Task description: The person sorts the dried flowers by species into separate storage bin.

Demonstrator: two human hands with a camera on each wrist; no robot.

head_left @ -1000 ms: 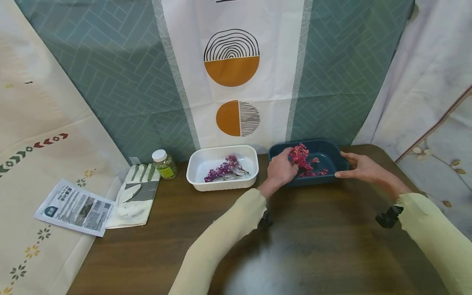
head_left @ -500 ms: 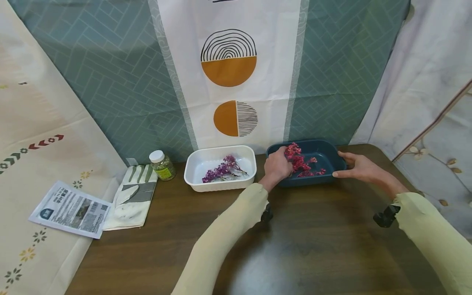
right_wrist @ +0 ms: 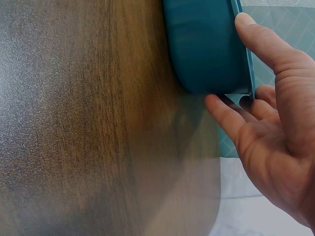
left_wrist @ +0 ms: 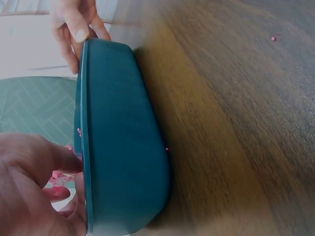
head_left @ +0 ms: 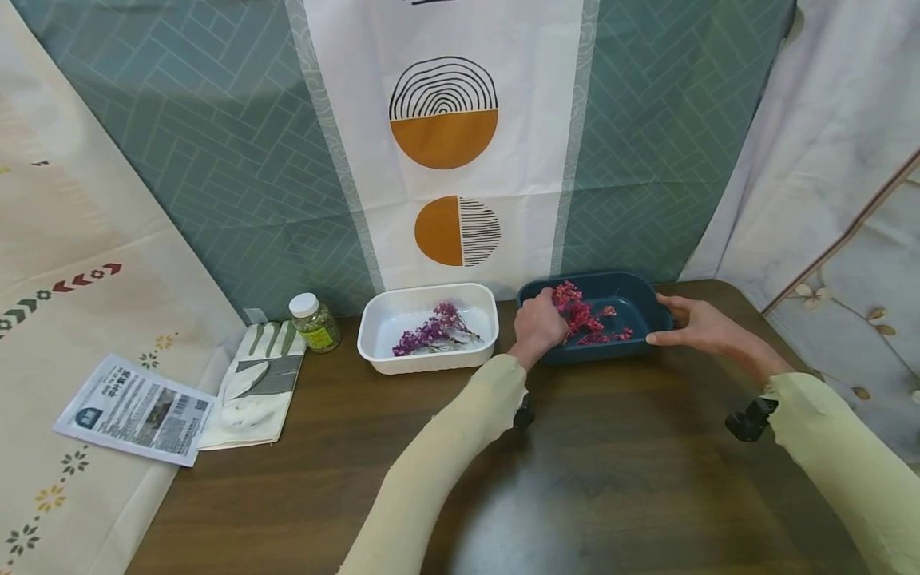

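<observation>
Inside the dark blue tray (head_left: 611, 354), a bunch of pink dried flowers (head_left: 589, 322) leans toward the tray's left end. My left hand (head_left: 539, 323) reaches over that end and holds the bunch by its left side; the stems are hidden by the hand. In the left wrist view, pink bits show between thumb and fingers behind the tray wall. My right hand (right_wrist: 280, 108) grips the tray's right end, its thumb on the rim and its fingers against the outer end. To the left, a white tray (head_left: 431, 366) contains purple dried flowers (head_left: 431, 330).
A white-capped jar (head_left: 316, 326) stands left of the white tray. Beside it lie folded work gloves (head_left: 251, 399) and a printed packet (head_left: 136, 411) at the table's left edge. Small pink crumbs (left_wrist: 273, 38) dot the wooden table. Hanging cloth backs the table.
The pink flowers have sunk slightly lower in the blue tray with my left hand. My right hand keeps its place on the tray's end. The head view has shifted a little.
</observation>
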